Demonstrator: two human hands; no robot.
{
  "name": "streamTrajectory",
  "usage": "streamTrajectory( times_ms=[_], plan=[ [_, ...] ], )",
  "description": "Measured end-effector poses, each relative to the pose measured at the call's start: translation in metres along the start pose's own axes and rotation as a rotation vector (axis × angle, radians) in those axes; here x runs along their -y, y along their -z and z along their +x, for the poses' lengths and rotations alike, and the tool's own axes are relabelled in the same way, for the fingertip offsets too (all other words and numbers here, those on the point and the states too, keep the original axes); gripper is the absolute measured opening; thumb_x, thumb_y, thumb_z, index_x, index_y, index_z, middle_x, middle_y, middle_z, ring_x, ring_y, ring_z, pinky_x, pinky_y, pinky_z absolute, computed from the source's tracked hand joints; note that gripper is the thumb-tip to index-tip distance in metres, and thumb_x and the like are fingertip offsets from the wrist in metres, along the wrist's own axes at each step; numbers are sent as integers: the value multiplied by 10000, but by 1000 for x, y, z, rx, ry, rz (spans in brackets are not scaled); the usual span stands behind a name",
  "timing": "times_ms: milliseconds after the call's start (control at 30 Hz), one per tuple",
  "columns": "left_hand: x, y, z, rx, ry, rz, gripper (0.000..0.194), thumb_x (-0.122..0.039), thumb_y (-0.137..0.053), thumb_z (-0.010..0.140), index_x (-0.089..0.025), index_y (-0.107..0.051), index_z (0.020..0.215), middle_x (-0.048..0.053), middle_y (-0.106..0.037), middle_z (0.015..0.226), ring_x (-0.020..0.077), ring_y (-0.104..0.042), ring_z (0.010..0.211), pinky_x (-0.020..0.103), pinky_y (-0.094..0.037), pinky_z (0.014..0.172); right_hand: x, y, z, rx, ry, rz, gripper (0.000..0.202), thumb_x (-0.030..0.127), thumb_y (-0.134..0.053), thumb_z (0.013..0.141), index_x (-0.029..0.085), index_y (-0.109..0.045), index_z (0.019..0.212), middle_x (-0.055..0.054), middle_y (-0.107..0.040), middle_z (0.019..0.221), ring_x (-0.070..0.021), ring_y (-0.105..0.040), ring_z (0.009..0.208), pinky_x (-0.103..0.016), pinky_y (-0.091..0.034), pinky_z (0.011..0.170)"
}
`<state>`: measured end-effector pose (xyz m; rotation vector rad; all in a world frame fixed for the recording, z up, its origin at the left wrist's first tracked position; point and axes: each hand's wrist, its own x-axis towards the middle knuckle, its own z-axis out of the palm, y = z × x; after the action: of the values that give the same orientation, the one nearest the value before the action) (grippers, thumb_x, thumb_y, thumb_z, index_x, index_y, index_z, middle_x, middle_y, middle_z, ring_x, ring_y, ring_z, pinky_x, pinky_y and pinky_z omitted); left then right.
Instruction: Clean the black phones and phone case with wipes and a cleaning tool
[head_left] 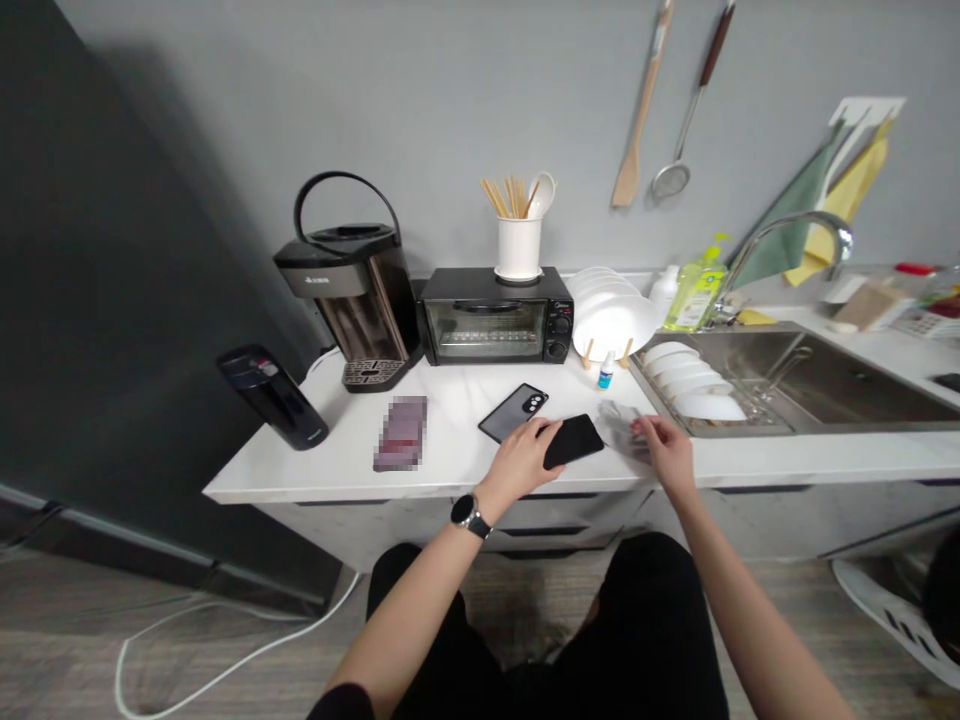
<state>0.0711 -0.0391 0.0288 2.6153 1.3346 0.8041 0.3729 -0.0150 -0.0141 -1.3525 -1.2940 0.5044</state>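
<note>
My left hand (pixel 523 458) grips one end of a black phone (pixel 574 441), which lies near the counter's front edge. Its fingers are wrapped on the phone's left end. To the right, my right hand (pixel 670 452) pinches a thin, clear, blurred sheet or wrapper (pixel 621 424) beside the phone. Just behind my left hand lies a phone case (pixel 514 411) with camera cutouts. A small white and blue bottle (pixel 606 372) stands behind the clear piece. A pixelated purple item (pixel 401 433) lies farther left.
A toaster oven (pixel 487 345) bears a cup of sticks (pixel 519 247). Left are a water dispenser (pixel 367 310) and a leaning dark bottle (pixel 274 398). White plates (pixel 615 322), green soap (pixel 696 290) and a sink (pixel 847 375) with bowls (pixel 694 380) are right.
</note>
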Motion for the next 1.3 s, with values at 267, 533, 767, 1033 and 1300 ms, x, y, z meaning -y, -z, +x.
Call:
streamTrajectory(
  times_ms=[267,533,767,1033,1300],
  plan=[
    [39,38,-4,-133,344,76,485,-361,-754,881,-247,-685,1347,87,-646,1358,250,-700,1112,351,-565,1030,17,-27,0,22,125,-172,455,615,-535,953,216,-753,936,-110,-792,1020,-322,-710,1029,-448,-516,966],
    [54,26,-5,-41,439,153,421,-407,-735,900,-319,-730,1312,90,-676,1272,277,-653,1133,374,-564,971,43,-145,60,378,138,-47,345,512,-620,894,253,-776,1059,-95,-789,1170,-281,-731,1078,-477,-533,1039],
    [51,11,-4,-61,342,101,471,-431,-744,906,-325,-699,1362,106,-626,1255,304,-616,1145,434,-567,981,32,-180,65,449,-24,111,340,517,-766,760,240,-781,958,-72,-817,1017,-282,-755,1016,-499,-533,1037],
    [47,3,-6,-103,173,-95,704,-425,-763,894,-297,-513,1539,121,-547,1402,304,-531,1318,483,-464,1153,45,-133,41,532,-182,411,470,616,-812,686,180,-797,861,-59,-784,816,-256,-720,778,-415,-578,798],
    [34,31,-14,21,371,-647,394,-514,-532,993,-176,-735,991,37,-727,892,205,-666,835,299,-540,764,75,-106,21,358,-224,675,536,614,-875,680,206,-794,1018,-54,-802,991,-241,-707,916,-358,-550,852]
  ],
)
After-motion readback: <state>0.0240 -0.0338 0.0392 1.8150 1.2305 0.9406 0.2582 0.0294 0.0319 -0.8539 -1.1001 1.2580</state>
